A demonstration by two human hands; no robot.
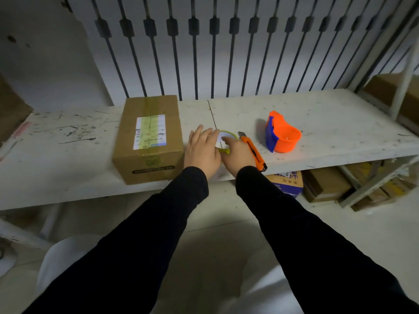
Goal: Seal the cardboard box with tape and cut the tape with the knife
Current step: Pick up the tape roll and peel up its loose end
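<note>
Hands (203,149) (238,155) met on the tape (224,141), left flat, right curled round it; box (148,139) just left, knife (252,150) just right; I judged I'd next find the tape's end.

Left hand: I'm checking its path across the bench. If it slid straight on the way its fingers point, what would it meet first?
The left hand points away and slightly right, already over the tape roll. Beyond the roll, only bare table seems to lie ahead, then the barred wall. The cardboard box stays to its left.
</note>
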